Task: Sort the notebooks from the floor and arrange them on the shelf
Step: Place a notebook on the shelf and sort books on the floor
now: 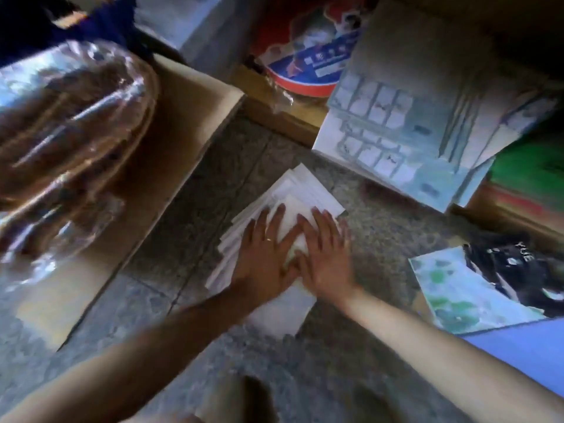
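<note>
A fanned stack of white notebooks (pixel 300 190) lies in the middle of the speckled floor (pixel 381 227), just right of a cardboard sheet (pixel 183 141). The left hand (pixel 265 257) and right hand (pixel 328 257) rest flat on it side by side, fingers straight and spread, gripping nothing.

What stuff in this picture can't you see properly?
Head view:
The white stack: its top sheet is mostly covered by the left hand and right hand lying flat on it.
The plastic-wrapped bundle: blur and glare hide what is inside.
The round tin: its print is too blurred to read.
The green cover: partly under the pale notebooks, cut off by the right edge.
The shelf: not in view.
</note>
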A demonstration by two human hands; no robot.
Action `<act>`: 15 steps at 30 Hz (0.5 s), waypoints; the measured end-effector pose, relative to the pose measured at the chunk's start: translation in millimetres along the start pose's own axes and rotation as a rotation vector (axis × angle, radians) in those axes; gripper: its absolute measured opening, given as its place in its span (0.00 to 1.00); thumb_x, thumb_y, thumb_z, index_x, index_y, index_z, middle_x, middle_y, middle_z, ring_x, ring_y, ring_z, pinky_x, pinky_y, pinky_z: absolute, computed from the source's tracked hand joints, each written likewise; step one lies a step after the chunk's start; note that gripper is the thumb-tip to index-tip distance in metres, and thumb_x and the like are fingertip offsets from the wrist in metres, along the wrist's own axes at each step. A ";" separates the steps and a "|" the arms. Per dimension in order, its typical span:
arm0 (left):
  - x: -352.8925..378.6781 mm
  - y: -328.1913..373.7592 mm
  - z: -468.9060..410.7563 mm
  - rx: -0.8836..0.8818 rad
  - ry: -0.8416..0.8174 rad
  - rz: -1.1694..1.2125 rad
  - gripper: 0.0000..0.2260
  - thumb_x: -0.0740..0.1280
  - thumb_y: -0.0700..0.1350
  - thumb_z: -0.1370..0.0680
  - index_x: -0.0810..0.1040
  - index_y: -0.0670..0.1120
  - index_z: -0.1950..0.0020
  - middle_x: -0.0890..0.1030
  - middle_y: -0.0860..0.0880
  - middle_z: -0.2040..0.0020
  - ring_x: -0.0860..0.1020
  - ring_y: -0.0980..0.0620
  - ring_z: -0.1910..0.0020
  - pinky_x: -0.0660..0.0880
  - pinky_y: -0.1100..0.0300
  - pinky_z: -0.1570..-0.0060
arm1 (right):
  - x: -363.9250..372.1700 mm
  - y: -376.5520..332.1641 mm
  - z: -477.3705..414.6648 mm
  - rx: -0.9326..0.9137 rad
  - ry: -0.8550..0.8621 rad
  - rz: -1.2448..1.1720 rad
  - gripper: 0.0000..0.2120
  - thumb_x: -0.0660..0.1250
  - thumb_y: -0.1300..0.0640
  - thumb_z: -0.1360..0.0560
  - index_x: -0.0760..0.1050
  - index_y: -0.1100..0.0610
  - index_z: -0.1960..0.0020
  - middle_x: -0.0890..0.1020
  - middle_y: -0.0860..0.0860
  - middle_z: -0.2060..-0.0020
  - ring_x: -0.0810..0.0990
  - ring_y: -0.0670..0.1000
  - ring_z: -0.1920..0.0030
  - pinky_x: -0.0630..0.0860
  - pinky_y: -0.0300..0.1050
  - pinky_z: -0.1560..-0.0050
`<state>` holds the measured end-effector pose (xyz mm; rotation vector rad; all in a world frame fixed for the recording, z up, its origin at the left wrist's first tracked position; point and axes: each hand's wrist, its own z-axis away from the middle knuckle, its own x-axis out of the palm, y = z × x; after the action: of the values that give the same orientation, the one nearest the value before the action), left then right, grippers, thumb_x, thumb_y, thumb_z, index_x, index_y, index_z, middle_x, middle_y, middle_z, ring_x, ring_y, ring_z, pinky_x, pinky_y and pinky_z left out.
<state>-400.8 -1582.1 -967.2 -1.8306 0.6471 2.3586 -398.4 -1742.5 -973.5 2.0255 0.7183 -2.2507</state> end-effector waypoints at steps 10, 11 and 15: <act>15.3 -3.8 9.0 0.056 0.201 -0.046 0.25 0.56 0.54 0.23 0.64 0.46 0.27 0.59 0.39 0.25 0.58 0.41 0.26 0.59 0.46 0.30 | 20.0 2.0 7.6 -0.019 0.187 0.106 0.28 0.53 0.44 0.24 0.62 0.56 0.27 0.68 0.61 0.30 0.68 0.62 0.31 0.59 0.63 0.34; 13.1 -4.0 8.5 0.071 0.182 -0.063 0.25 0.55 0.54 0.23 0.63 0.46 0.27 0.59 0.39 0.25 0.58 0.42 0.26 0.60 0.46 0.31 | 17.3 0.5 8.1 0.002 0.161 0.099 0.28 0.53 0.44 0.24 0.64 0.56 0.28 0.68 0.60 0.30 0.69 0.62 0.32 0.59 0.64 0.34; 14.2 -5.0 5.5 0.064 0.209 -0.077 0.25 0.56 0.54 0.23 0.65 0.48 0.27 0.61 0.40 0.25 0.62 0.44 0.28 0.60 0.50 0.32 | 21.0 0.0 15.6 0.065 0.215 0.034 0.30 0.54 0.41 0.25 0.66 0.58 0.30 0.70 0.60 0.32 0.68 0.61 0.32 0.57 0.63 0.32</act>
<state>-408.1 -1578.1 -980.8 -2.0513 0.6514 2.0926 -416.2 -1742.2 -992.7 2.3169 0.6248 -2.0854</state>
